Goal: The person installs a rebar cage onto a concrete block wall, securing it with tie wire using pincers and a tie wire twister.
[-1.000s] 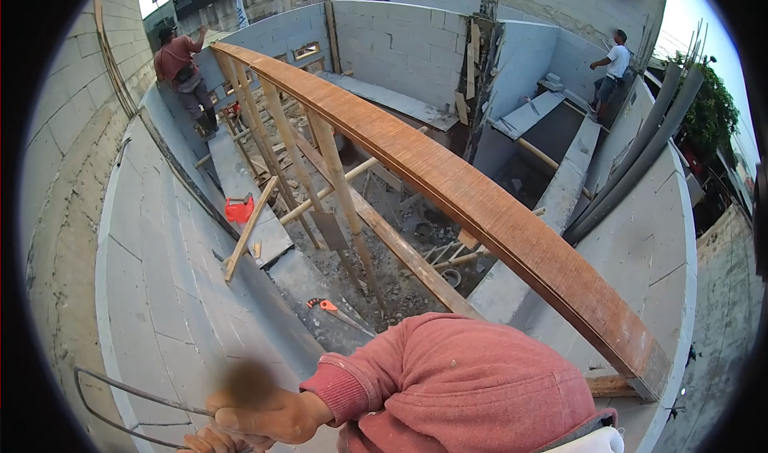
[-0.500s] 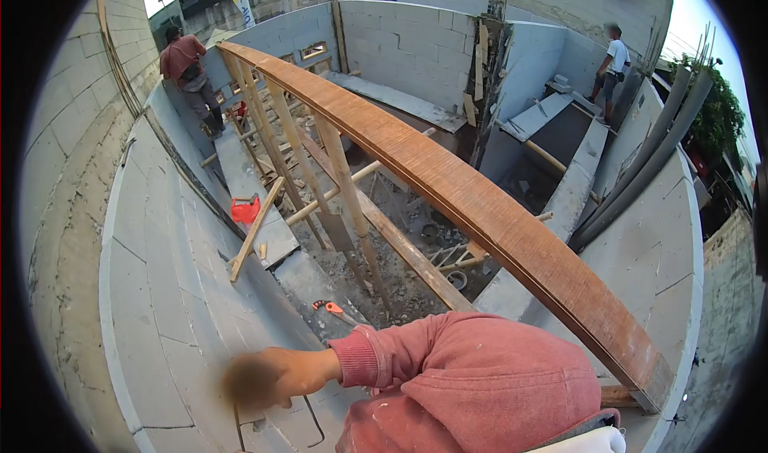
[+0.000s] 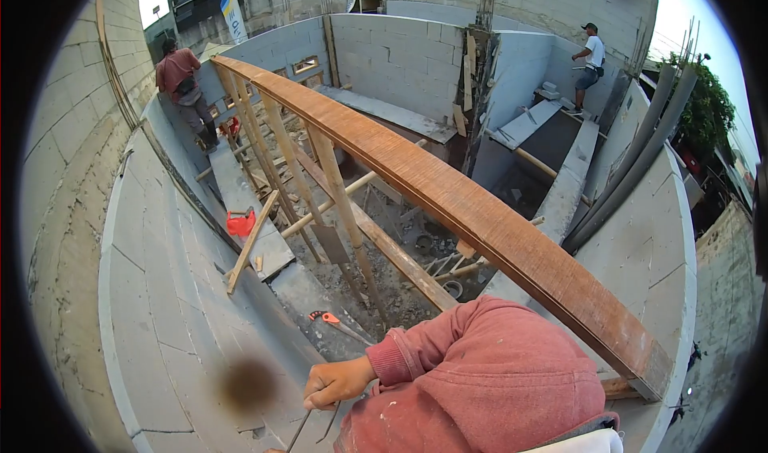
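Observation:
My right hand, in a pink sleeve, is closed around a thin bent metal rod. Two thin lengths hang below the fist, one of them hooked at its end. Of my left hand only a small skin-toned sliver at the bottom edge may show, so its fingers are hidden. A saw with an orange and black handle lies on the grey ledge beyond my right hand. The grey block wall runs beside and below the hand.
A long reddish-brown beam form crosses the space diagonally on wooden posts. A red object and a loose wooden strip lie at left. Two people stand on planks by the far walls. Grey pipes lean at right.
My right hand has moved right and closer to my body, carrying the metal rod with it. The view has shifted slightly. The person at far right has turned and raised an arm.

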`<state>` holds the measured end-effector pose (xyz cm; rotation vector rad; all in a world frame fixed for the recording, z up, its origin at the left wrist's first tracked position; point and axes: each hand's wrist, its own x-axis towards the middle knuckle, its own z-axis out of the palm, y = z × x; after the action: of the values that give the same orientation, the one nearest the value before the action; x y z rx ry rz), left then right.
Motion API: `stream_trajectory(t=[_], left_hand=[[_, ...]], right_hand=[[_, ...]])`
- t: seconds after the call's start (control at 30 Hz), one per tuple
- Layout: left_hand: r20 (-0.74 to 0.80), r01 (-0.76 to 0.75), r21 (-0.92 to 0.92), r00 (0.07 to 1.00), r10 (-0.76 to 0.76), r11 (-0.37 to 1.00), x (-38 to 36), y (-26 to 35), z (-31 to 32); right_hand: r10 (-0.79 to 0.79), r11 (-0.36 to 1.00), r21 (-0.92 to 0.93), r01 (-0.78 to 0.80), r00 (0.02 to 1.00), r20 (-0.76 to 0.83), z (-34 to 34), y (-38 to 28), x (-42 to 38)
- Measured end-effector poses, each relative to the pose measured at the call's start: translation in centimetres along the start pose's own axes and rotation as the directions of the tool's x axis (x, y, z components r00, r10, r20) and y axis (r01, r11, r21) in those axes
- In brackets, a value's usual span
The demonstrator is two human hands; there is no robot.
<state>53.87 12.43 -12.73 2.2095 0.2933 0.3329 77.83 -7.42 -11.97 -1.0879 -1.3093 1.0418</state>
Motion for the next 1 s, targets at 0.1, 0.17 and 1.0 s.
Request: stream_trajectory(t=[0.1, 0.17, 1.0], left_hand=[[0.248, 0.285, 0.018, 0.927, -0.280, 0.958, 1.6, 2.0, 0.1], [0.296, 0.230, -0.051, 0.933, -0.206, 0.972, 2.1, 2.7, 0.8], [0.211, 0.342, -0.853, 0.917, -0.338, 0.394, -2.5, -12.4, 11.8]], right_hand=[[0.025, 0.996, 0.077, -0.035, 0.991, 0.131, 1.0, 2.2, -1.3], [0.209, 0.954, 0.169, -0.246, 0.955, 0.209, 1.6, 1.7, -2.3], [0.175, 0.984, 0.009, -0.177, 0.958, -0.226, 5.3, 8.9, -7.2]])
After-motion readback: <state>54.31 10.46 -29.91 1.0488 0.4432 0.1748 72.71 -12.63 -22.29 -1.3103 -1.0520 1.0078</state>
